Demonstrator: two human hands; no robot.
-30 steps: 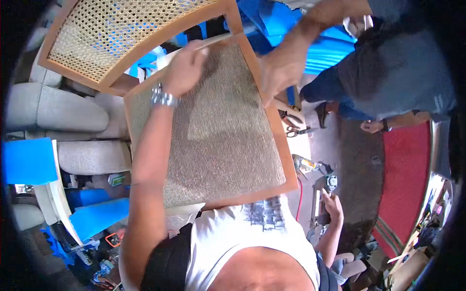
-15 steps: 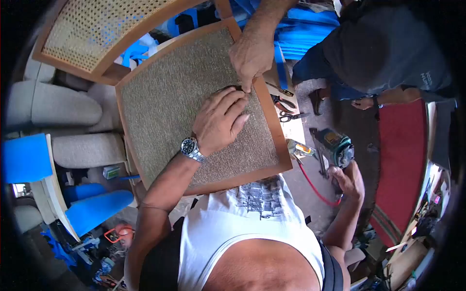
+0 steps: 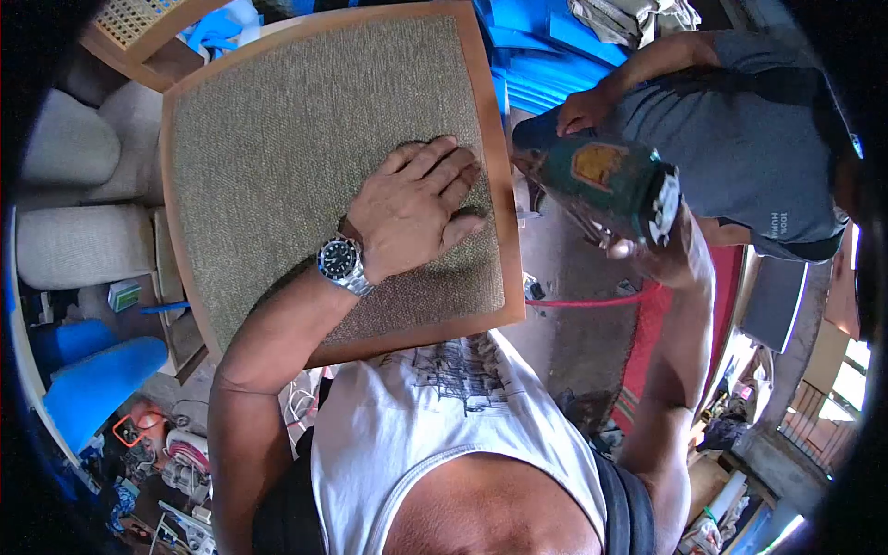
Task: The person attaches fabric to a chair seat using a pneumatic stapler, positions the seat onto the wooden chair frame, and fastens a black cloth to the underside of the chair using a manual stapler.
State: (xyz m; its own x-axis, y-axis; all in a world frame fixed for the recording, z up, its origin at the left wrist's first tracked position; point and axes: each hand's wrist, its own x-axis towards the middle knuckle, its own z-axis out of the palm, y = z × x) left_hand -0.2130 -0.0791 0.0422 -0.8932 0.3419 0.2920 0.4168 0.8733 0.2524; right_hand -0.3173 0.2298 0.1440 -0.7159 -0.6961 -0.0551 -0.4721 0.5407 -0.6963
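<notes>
My left hand [image 3: 407, 211], with a steel watch [image 3: 339, 260] on its wrist, lies flat on a brown woven upholstered seat [image 3: 296, 148]. Its fingers reach toward the right side of the wooden frame [image 3: 504, 213] around the fabric. A dark green pneumatic staple gun [image 3: 592, 176] is gripped in my right hand [image 3: 680, 254], raised just right of the seat. The gun's nose is partly hidden. A red air hose [image 3: 592, 302] runs below it.
A person in a grey shirt [image 3: 712, 139] stands at the right, one hand [image 3: 583, 113] close to the gun. Blue sheets [image 3: 555, 37] are stacked behind the seat. Grey cushions [image 3: 83, 245] stand at the left, and a red carpet [image 3: 643, 351] lies at the right.
My right hand has lifted the staple gun up toward the seat's right side. The other person's hand has left the seat corner. My left hand remains on the fabric.
</notes>
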